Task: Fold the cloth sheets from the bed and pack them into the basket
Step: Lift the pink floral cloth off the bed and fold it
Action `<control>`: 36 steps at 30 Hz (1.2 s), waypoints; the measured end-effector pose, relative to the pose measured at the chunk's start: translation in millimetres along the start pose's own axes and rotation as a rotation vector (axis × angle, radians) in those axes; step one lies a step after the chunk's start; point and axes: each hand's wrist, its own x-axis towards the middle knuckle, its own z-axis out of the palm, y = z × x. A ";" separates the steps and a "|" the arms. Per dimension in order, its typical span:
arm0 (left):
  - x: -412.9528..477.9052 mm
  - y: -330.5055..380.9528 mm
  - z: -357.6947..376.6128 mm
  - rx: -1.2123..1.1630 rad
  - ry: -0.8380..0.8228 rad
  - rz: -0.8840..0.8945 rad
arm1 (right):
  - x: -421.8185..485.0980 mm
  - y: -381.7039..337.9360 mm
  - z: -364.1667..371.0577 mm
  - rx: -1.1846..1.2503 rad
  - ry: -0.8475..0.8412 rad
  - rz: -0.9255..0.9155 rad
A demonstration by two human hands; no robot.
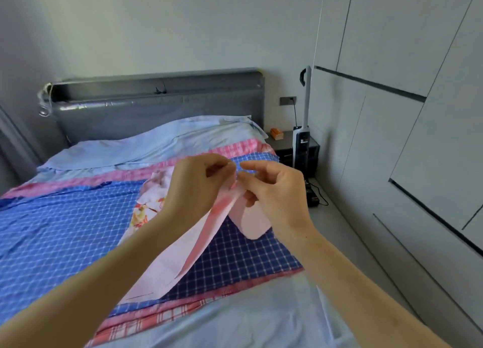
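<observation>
Left hand: the left hand (198, 183) is raised over the bed, its fingers curled and pinching the top edge of a pale pink cloth sheet (183, 248).
Right hand: the right hand (271, 191) sits just beside the left, nearly touching it, thumb and fingers pinching the same upper edge of the pink sheet.
Hands together: both are clamped on the cloth at one spot, as if matching two corners or edges.
Pink sheet: it hangs from the pinch in a long doubled strip down to the bed; a short loop droops under the right hand.
Floral cloth: a white cloth with a pink and yellow flower print (149, 204) lies behind the left wrist, partly hidden.
Checked sheets: a blue checked sheet (65, 230) lies spread flat on the bed, with a pink checked sheet (146, 319) showing beneath its borders.
Bed: a light blue bed sheet (235, 321) and a grey padded headboard (156, 107).
Basket: not in view.
Handling: the pink sheet looks thin, light and limp; it will sag and slip out of line unless held at the corners and kept taut.
Where to hold: at the matched corners, then along the fold line.
Step in hand: probably aligning edges for a fold; packing is not yet begun.
</observation>
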 end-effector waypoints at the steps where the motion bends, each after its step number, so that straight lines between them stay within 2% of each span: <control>1: -2.2 9.5 -10.5 -0.017 -0.003 0.022 | -2.4 -11.8 -1.2 0.023 -0.036 -0.031; 5: -22.5 42.9 -64.8 -0.082 0.041 0.048 | -21.7 -61.6 7.0 0.039 -0.190 -0.139; 8: -46.5 49.5 -91.4 -0.077 0.046 0.000 | -44.5 -78.0 16.4 0.062 -0.335 -0.112; 10: -63.3 42.0 -95.0 0.009 0.032 -0.041 | -56.5 -73.9 23.5 0.009 -0.381 -0.083; 14: -100.3 22.5 -83.2 0.147 -0.049 -0.105 | -83.7 -49.2 33.4 -0.170 -0.381 -0.106; 18: -126.5 10.0 -67.8 0.156 -0.146 -0.178 | -100.4 -27.4 34.5 -0.420 -0.391 -0.196; 23: -142.6 18.3 -55.8 0.152 -0.134 -0.190 | -104.8 -21.0 26.3 -0.738 -0.382 -0.362; 25: -144.0 22.3 -53.6 0.138 -0.112 -0.200 | -104.9 -23.6 23.1 -0.754 -0.360 -0.396; 29: -146.7 30.4 -51.7 0.084 -0.089 -0.159 | -102.3 -25.8 16.9 -0.735 -0.384 -0.326; 32: -145.4 32.5 -52.3 0.102 -0.138 -0.076 | -94.7 -26.5 9.5 -0.707 -0.394 -0.271; 36: -142.5 33.4 -53.8 0.173 -0.218 -0.003 | -78.6 -23.2 2.7 -0.718 -0.631 -0.233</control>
